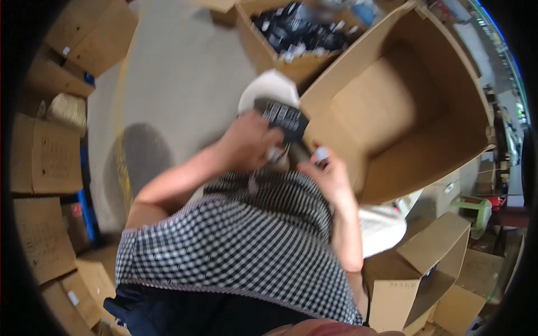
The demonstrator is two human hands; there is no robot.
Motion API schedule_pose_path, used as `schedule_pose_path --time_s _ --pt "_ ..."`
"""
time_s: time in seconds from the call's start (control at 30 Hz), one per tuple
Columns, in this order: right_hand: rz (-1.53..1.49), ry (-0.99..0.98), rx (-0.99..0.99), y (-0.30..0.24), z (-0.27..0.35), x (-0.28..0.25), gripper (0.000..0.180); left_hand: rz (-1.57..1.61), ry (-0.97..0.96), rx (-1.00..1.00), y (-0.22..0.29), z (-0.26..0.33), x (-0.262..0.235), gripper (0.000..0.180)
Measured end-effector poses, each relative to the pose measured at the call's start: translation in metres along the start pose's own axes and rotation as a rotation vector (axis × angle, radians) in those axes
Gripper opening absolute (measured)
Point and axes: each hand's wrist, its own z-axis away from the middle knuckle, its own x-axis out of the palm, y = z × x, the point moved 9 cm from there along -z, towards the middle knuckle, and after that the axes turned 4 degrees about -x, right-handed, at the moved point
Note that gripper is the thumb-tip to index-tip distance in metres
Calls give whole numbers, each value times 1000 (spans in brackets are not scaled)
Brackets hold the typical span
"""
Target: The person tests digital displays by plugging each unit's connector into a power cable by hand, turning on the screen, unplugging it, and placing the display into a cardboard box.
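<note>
My left hand grips a flat black package with white print, held over my lap just above the checked cloth of my clothing. My right hand is closed around a small item with a white tip, right below the package. Behind the package a white rounded object shows. Both hands are blurred by motion. A large empty cardboard box lies open on its side just right of my hands.
A carton full of black packages stands at the top. Stacked brown boxes line the left side by a grey floor. Smaller open cartons sit lower right, and a green stool stands at the right.
</note>
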Motion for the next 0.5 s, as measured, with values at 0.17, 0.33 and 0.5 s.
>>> schedule_pose_path --time_s 0.17,0.33,0.5 --pt "-659 -104 62 -29 37 30 43 52 156 43 2 5 -8 18" --pt "-644 -109 60 -29 38 39 44 28 75 19 5 5 -4 18" --pt "-923 -174 97 -40 31 52 50 -42 158 24 9 9 -3 30"
